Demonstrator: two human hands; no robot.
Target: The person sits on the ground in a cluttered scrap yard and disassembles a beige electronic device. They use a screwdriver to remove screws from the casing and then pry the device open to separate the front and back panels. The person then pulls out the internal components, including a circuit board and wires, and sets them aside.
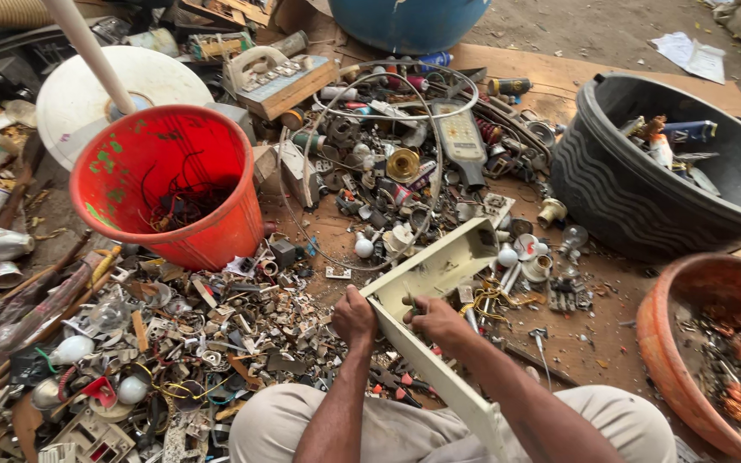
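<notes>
A long cream-coloured metal light-fixture housing (439, 266) lies tilted across my lap, its far end pointing up to the right. My left hand (353, 315) grips its left edge near the middle. My right hand (436, 321) is closed on something small inside the housing's channel; what it pinches is hidden by the fingers. Yellow wires (484, 300) hang beside the housing on the right.
A red bucket (216, 227) with dark wires stands at left. On the right are a black tub (611, 197) and an orange basin (666, 334) of scrap. Electronic scrap, bulbs (364, 249) and a grey cable loop (302, 154) cover the cardboard floor.
</notes>
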